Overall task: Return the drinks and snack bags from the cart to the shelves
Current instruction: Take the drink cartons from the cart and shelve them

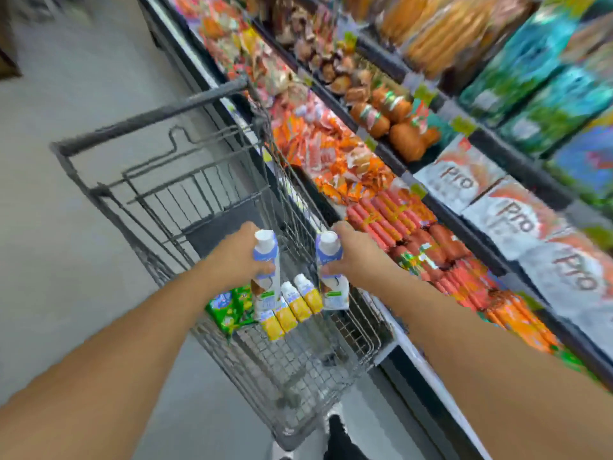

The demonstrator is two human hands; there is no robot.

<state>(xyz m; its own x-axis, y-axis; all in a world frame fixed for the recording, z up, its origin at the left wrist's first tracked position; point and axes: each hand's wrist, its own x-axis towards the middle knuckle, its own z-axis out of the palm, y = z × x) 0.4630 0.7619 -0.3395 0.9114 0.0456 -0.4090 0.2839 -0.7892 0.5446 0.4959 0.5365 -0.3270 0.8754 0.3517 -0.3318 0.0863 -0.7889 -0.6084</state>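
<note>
A: What do your hands hold?

B: Your left hand (237, 255) grips a drink carton (267, 270) with a white cap, blue top and white lower half. Your fingers curl round its middle. Your right hand (353, 257) grips a second carton (331, 270) of the same kind, again round the middle. Both cartons stand nearly upright, caps up, over the cart (288, 363).

A: And what lies in the cart?

B: Yellow drink bottles (295, 307) with white caps sit in a row between your two cartons, lower down, inside the wire basket. I count about four, though blur makes the number unsure. Just left of them, green snack bags (230, 308) lie against the near left wall of the basket.

A: Where does the cart stand?

B: It stands on the grey floor (66, 227), right beside the shelves (497, 267), with its handle (149, 119) at the far end from you. Your right hand is nearer the shelves than your left.

A: What is on the shelves?

B: The low shelf beside the cart carries red sausages (391, 224) and orange packets (335, 161). Above them are white boxes (464, 174) printed "Pro", and brown rolls (398, 127) further along. Higher up are blue-green bags (537, 78). Most of it is blurred, so I cannot read the other labels.
</note>
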